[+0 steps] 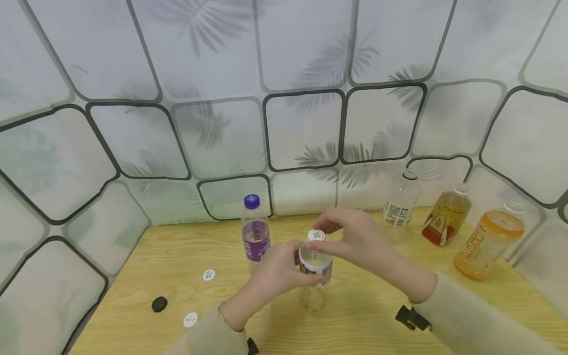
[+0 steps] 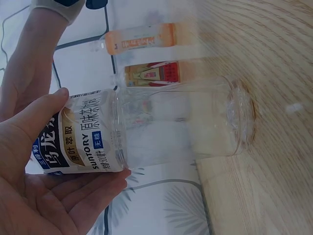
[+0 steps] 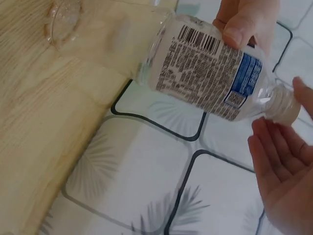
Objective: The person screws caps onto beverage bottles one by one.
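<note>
A clear plastic Suntory tea bottle (image 1: pixel 316 264) with a white, blue and black label (image 2: pixel 83 134) stands upright on the wooden table. My left hand (image 1: pixel 280 268) grips it round the label, thumb on the near side. At the top, my right hand (image 1: pixel 360 240) pinches the white bottle cap (image 3: pixel 287 108) between thumb and fingertips. The cap sits on the bottle's neck in the right wrist view. Just behind the left hand is a bottle with a purple cap (image 1: pixel 252 201) and a purple label.
Back right stand a clear bottle (image 1: pixel 401 197) without a cap, a red and yellow labelled bottle (image 1: pixel 447 217) and an orange bottle (image 1: pixel 490 241). Left on the table (image 1: pixel 133 276) lie a black cap (image 1: pixel 159 304) and two white caps (image 1: pixel 209 275). A patterned curtain borders the table.
</note>
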The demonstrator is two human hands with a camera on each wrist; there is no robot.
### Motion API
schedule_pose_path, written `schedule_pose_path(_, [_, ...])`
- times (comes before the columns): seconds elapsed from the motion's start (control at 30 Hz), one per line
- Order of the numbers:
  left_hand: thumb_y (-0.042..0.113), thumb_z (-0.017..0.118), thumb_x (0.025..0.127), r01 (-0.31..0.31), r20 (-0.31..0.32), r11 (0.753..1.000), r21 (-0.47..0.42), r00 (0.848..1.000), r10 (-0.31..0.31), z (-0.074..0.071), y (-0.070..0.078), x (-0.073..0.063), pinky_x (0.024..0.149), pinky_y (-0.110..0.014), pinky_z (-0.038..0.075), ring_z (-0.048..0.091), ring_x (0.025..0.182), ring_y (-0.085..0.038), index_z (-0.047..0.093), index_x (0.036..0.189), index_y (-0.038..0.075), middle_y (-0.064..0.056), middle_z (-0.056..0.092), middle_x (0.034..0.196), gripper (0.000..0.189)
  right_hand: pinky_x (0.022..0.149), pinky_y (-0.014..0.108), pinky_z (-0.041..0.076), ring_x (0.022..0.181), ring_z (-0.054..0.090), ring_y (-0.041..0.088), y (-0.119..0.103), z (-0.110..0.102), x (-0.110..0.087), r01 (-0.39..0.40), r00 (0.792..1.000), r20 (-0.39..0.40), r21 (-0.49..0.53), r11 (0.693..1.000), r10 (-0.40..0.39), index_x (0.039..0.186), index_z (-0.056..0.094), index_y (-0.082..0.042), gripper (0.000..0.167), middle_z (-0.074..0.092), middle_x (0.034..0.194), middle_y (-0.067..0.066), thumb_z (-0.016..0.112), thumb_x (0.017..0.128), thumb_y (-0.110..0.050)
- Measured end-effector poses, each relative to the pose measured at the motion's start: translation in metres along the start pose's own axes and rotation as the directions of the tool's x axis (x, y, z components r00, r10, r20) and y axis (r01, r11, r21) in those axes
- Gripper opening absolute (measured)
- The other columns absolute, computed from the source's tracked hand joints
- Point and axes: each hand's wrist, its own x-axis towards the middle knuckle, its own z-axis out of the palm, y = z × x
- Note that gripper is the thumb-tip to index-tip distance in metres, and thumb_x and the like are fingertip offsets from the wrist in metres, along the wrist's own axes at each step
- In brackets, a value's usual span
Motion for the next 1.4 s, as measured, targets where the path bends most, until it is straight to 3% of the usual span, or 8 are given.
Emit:
schedule_pose_path(0.2, [0.034, 0.097, 0.077, -0.005, -0.004, 1.000, 0.006, 1.000, 0.005, 0.001, 0.000, 0.000, 0.071, -0.025, 0.057, 0.069, 0.084, -0.008, 0.073, 0.118, 0.008, -0.003, 0.080, 0.104, 0.054, 0.106, 0.035, 0.059, 0.121, 0.073, 0.024, 0.016, -0.004, 0.001, 0.068, 0.979, 0.169, 0.276, 0.959, -0.118, 0.138, 0.066, -0.003, 0.040, 0.075, 0.133, 0.010, 0.072, 0.099, -0.004])
schedule_pose_path(0.4, [0.033, 0.097, 0.078, -0.010, -0.007, 1.000, 0.012, 1.000, 0.010, 0.000, -0.001, 0.000, 0.072, -0.024, 0.057, 0.070, 0.086, -0.008, 0.072, 0.121, 0.008, -0.003, 0.080, 0.106, 0.056, 0.110, 0.029, 0.056, 0.131, 0.068, 0.024, 0.022, -0.006, 0.004, 0.039, 0.946, 0.280, 0.403, 0.914, -0.164, 0.141, 0.064, 0.001, 0.036, 0.071, 0.140, 0.016, 0.062, 0.105, 0.001])
schedule_pose_path(0.6, [0.033, 0.097, 0.078, -0.009, -0.006, 1.000, 0.014, 1.000, 0.009, -0.001, 0.000, 0.000, 0.070, -0.023, 0.056, 0.068, 0.083, -0.008, 0.071, 0.119, 0.005, -0.004, 0.079, 0.104, 0.056, 0.104, 0.030, 0.060, 0.123, 0.072, 0.030, 0.017, -0.008, 0.004, 0.048, 0.952, 0.268, 0.339, 0.939, -0.146, 0.136, 0.068, 0.002, 0.034, 0.073, 0.135, 0.017, 0.066, 0.102, 0.001])
schedule_pose_path(0.77, [0.033, 0.097, 0.078, -0.001, -0.003, 1.000, 0.010, 1.000, 0.002, -0.001, 0.001, 0.000, 0.070, -0.024, 0.057, 0.069, 0.083, -0.008, 0.072, 0.118, 0.007, -0.003, 0.079, 0.104, 0.054, 0.092, 0.031, 0.065, 0.103, 0.078, 0.021, 0.010, -0.009, 0.004, 0.074, 0.974, 0.195, 0.216, 0.974, -0.118, 0.124, 0.075, -0.001, 0.028, 0.080, 0.119, 0.013, 0.076, 0.097, -0.005])
schedule_pose_path(1.0, [0.034, 0.096, 0.078, 0.011, 0.002, 1.000, 0.002, 1.000, -0.011, 0.001, 0.000, -0.001, 0.069, -0.023, 0.056, 0.067, 0.082, -0.006, 0.073, 0.117, 0.009, -0.001, 0.079, 0.101, 0.052, 0.074, 0.025, 0.062, 0.078, 0.072, 0.002, -0.004, -0.005, 0.004, -0.050, 0.996, 0.075, -0.007, 0.999, 0.050, 0.095, 0.080, -0.015, 0.018, 0.079, 0.087, -0.008, 0.090, 0.086, -0.026])
schedule_pose_path(1.1, [0.035, 0.096, 0.078, 0.006, 0.001, 1.000, 0.007, 1.000, -0.006, 0.001, -0.001, -0.001, 0.068, -0.023, 0.056, 0.067, 0.081, -0.006, 0.073, 0.118, 0.010, 0.000, 0.079, 0.101, 0.053, 0.069, 0.023, 0.060, 0.073, 0.069, 0.001, -0.006, -0.003, 0.004, -0.058, 0.998, 0.034, -0.077, 0.995, 0.061, 0.088, 0.076, -0.019, 0.022, 0.076, 0.081, -0.012, 0.092, 0.083, -0.034])
schedule_pose_path(1.27, [0.035, 0.097, 0.077, -0.003, -0.001, 1.000, 0.008, 1.000, 0.003, 0.000, -0.001, -0.001, 0.070, -0.023, 0.056, 0.069, 0.083, -0.006, 0.073, 0.117, 0.010, 0.000, 0.080, 0.102, 0.053, 0.085, 0.033, 0.065, 0.092, 0.078, 0.014, 0.003, -0.006, 0.008, 0.064, 0.994, 0.091, -0.017, 0.998, -0.062, 0.108, 0.078, -0.012, 0.028, 0.082, 0.103, -0.001, 0.090, 0.086, -0.025])
schedule_pose_path(1.4, [0.036, 0.097, 0.076, 0.000, -0.005, 1.000, 0.014, 1.000, 0.000, 0.000, 0.000, -0.001, 0.069, -0.024, 0.055, 0.068, 0.081, -0.006, 0.073, 0.118, 0.010, 0.000, 0.079, 0.101, 0.055, 0.099, 0.040, 0.062, 0.114, 0.075, 0.021, 0.013, -0.015, 0.011, 0.164, 0.957, 0.218, 0.130, 0.978, -0.190, 0.132, 0.071, -0.006, 0.038, 0.077, 0.129, 0.006, 0.079, 0.095, -0.009])
